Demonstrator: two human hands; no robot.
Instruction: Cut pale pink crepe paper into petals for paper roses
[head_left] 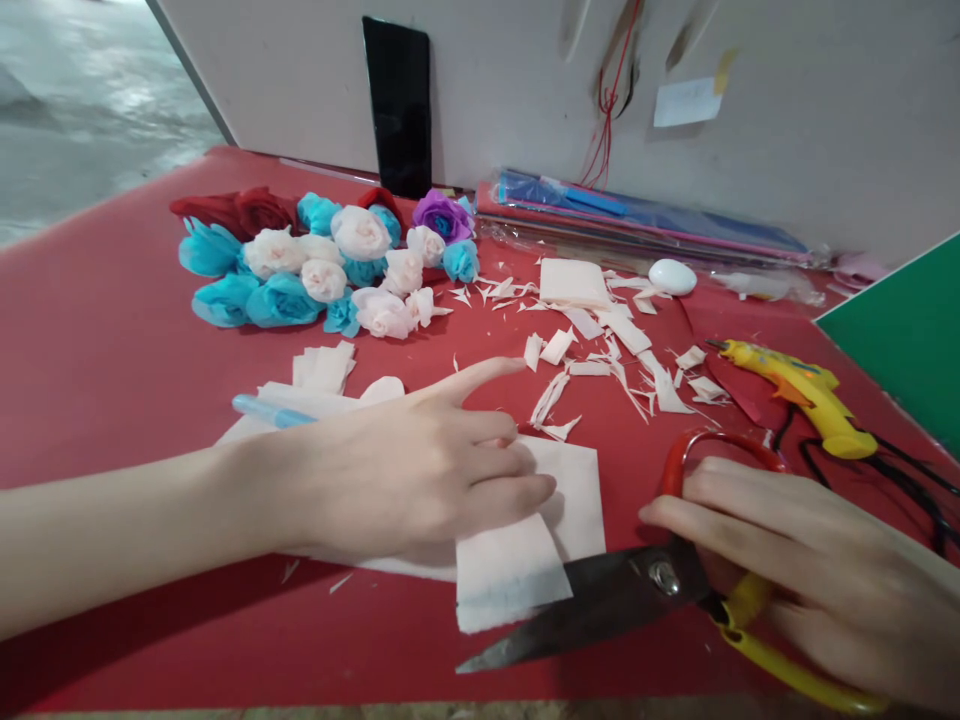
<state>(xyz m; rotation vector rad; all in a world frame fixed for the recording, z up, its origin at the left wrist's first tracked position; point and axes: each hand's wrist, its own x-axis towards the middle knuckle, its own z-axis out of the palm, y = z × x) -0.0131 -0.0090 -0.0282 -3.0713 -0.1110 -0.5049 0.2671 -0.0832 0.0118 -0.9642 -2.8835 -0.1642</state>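
My left hand reaches across the table, its index finger stretched out and the other fingers curled onto a small cream paper piece. The thumb is hidden beneath. My right hand grips the scissors, which have one red and one yellow handle loop. Their dark blades look closed and point left, with a corner of the paper piece lying over them. Under my left hand and wrist rest larger cream sheets and a light-blue pen.
Blue, cream, red and purple paper flowers cluster at the back left. Paper scraps litter the middle. A yellow glue gun with black cable lies right. Behind are a white egg-shaped object, wrapped sheets and a leaning phone.
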